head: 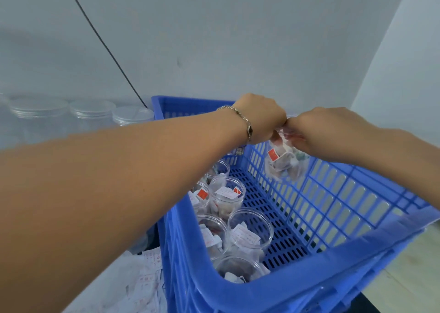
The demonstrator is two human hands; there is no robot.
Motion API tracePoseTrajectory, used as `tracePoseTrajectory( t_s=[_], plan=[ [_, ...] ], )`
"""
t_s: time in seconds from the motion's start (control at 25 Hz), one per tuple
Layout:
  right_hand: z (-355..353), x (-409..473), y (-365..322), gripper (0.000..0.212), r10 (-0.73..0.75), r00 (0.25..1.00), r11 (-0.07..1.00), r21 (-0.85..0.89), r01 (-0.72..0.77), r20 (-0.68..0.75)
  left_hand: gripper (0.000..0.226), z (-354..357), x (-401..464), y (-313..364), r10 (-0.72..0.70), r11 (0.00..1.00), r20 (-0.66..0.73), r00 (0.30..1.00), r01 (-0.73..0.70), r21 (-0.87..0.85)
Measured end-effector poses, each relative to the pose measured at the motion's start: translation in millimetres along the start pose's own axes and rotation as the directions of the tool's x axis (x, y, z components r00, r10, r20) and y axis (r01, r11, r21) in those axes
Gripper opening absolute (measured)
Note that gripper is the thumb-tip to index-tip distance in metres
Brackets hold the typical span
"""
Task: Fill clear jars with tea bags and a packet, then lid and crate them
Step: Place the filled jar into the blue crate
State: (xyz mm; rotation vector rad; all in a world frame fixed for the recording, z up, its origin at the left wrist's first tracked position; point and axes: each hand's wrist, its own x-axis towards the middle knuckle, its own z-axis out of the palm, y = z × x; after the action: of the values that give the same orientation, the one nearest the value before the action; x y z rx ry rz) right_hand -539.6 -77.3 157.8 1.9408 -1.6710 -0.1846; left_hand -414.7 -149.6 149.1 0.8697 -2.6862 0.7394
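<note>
Both my hands hold one clear jar (pixel 284 165) filled with tea bags above the blue crate (pixel 328 260), near its far right corner. My left hand (pixel 260 117) and my right hand (pixel 319 132) grip the jar at its top, knuckles touching; whether a lid is on it is hidden by my fingers. Red and white tags show through the jar's wall. Inside the crate, along the left side, stand several filled clear jars (pixel 228 195) with tea bags, and the nearest jar (pixel 250 231) is also full.
Clear jars with lids (pixel 91 109) stand in a row by the grey wall at the left. A pile of loose tea bags (pixel 142 284) lies left of the crate. A black cable (pixel 104 43) runs down the wall. The crate's right half floor is bare.
</note>
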Motion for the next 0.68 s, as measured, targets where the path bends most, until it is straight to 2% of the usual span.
tracePoseTrajectory(
  t_s=[0.2, 0.32, 0.4, 0.44, 0.52, 0.6, 0.68],
  plan=[
    [19.7, -12.2, -10.2, 0.023, -0.056, 0.983, 0.998, 0.02, 0.053, 0.176, 0.039, 19.5, 2.4, 25.3, 0.065, 0.996, 0.124, 0.99, -0.057, -0.061],
    [29.8, -18.6, -10.0, 0.023, -0.068, 0.973, 0.997, 0.037, 0.061, 0.221, 0.041, 25.0, 4.8, 37.7, 0.08, 0.99, 0.17, 0.982, -0.058, -0.126],
    [36.0, -24.2, -10.0, 0.02, -0.103, 0.949, 0.99, 0.121, 0.07, 0.297, 0.04, 28.1, 1.5, 45.6, 0.111, 0.984, 0.23, 0.967, -0.075, -0.16],
    [38.9, -27.6, -10.9, 0.017, -0.13, 0.914, 0.977, 0.206, 0.052, 0.383, 0.038, 31.4, -2.6, 50.8, 0.151, 0.972, 0.28, 0.948, -0.091, -0.215],
    [44.1, -35.5, -14.8, 0.012, -0.208, 0.789, 0.915, 0.4, -0.053, 0.579, 0.034, 33.8, -13.4, 62.6, 0.281, 0.924, 0.386, 0.879, -0.139, -0.357],
    [47.0, -44.4, -20.4, 0.015, -0.317, 0.62, 0.821, 0.535, -0.199, 0.717, 0.033, 31.7, -23.3, 75.6, 0.428, 0.872, 0.489, 0.76, -0.206, -0.443],
    [50.3, -47.7, -24.5, 0.024, -0.404, 0.483, 0.753, 0.582, -0.306, 0.777, 0.036, 31.9, -27.3, 81.3, 0.482, 0.857, 0.581, 0.655, -0.214, -0.47]
  ],
)
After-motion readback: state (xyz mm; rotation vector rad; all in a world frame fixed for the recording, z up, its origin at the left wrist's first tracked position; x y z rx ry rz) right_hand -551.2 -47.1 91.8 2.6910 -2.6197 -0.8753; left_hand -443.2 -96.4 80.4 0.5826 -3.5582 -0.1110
